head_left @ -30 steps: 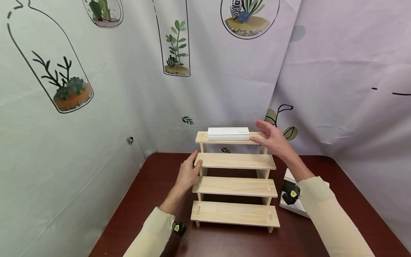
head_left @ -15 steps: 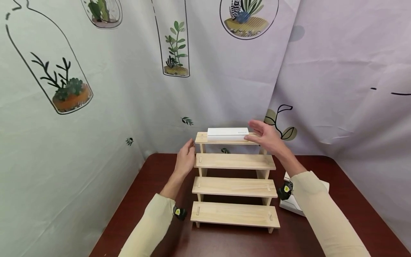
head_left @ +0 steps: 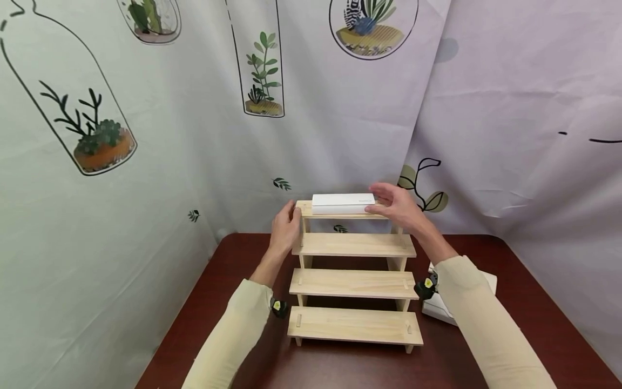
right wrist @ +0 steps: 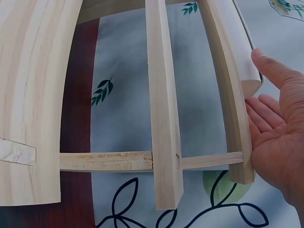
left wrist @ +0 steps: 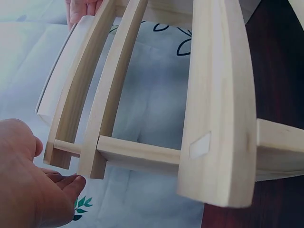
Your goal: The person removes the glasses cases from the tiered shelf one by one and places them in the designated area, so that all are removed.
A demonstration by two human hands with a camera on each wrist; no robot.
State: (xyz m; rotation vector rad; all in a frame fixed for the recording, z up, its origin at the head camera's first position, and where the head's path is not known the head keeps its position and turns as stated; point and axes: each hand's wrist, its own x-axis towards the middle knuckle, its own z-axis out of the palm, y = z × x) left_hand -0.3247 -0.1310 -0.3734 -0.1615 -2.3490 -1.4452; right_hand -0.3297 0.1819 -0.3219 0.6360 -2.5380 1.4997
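Note:
A four-tier wooden stand (head_left: 353, 283) rises in steps on the table. On its top shelf lies a long white box (head_left: 343, 203) with small grey lettering near its right end. At the right end of the box is my right hand (head_left: 400, 208). Its thumb (right wrist: 273, 70) lies right at the box end, and its other fingers spread beside it. My left hand (head_left: 284, 227) is at the left end of the top shelf, its fingertips (left wrist: 76, 184) close to the wood and apart from the box. Neither palm closes round anything.
White boxes (head_left: 439, 309) sit on the dark red table (head_left: 218, 324) to the right, partly hidden by the right sleeve (head_left: 486, 319). A patterned cloth (head_left: 233, 167) hangs close behind the stand.
My left hand has risen from beside the second shelf to the top shelf's left end. My right hand has moved left to the box's right end. The box stays on the shelf.

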